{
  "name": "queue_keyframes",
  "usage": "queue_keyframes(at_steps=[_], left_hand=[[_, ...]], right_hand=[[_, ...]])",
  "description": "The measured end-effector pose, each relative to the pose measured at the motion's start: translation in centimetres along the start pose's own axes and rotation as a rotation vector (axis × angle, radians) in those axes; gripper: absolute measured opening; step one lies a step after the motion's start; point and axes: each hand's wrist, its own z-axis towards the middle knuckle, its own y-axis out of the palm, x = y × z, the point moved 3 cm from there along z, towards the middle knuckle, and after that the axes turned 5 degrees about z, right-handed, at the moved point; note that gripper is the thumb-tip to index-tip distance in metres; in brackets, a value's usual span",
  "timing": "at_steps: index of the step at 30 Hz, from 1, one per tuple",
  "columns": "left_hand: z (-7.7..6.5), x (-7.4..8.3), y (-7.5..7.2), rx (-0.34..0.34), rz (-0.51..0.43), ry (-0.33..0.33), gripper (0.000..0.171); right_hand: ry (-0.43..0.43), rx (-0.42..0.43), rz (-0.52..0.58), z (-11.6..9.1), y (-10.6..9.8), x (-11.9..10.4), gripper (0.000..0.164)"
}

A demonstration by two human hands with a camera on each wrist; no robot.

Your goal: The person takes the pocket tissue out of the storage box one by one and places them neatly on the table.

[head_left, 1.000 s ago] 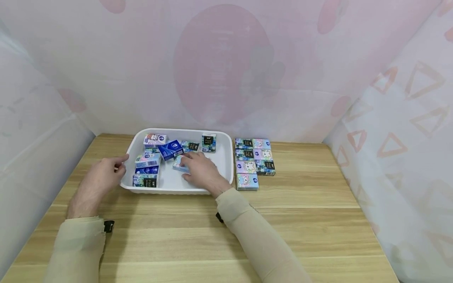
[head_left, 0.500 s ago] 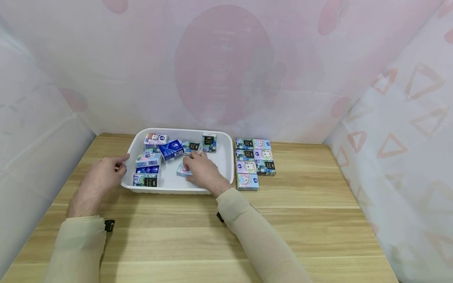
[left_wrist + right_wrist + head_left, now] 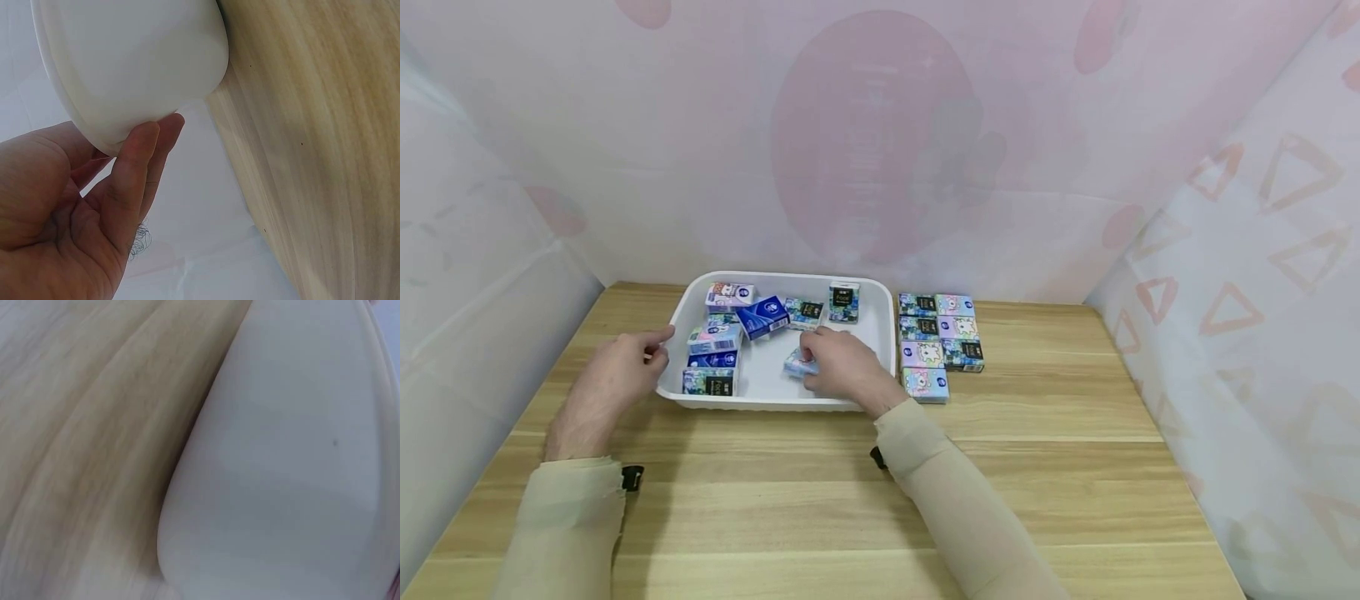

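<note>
The light-blue tissue pack [image 3: 797, 364] lies inside the white tray [image 3: 766, 382], its long axis seemingly left-to-right; the nearer right hand [image 3: 847, 365] pinches its right end, the left hand [image 3: 617, 372] the tray's left rim.

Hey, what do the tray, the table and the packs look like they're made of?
Tray: probably plastic, smooth and white, with rounded corners and no visible seams.
Table: wood or a wood-look laminate, judging by the streaky grain in long bands; I can't tell which.
Packs: printed plastic film or thin card, going by their boxy, brightly patterned faces; contents hidden.
</note>
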Motion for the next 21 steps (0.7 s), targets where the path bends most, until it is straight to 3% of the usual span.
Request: queue_keyframes(at_steps=[13,21], left_hand=[[-0.2,0.0,-0.1,-0.002,-0.005,0.003,0.057],[-0.2,-0.1,0.0,0.005,-0.008,0.004,0.056]], right_hand=[[0.0,0.068,-0.05,-1.5,-1.0,0.9,0.027],[-0.013,0.087,-0.017,-3.0,-1.8,1.6,0.028]])
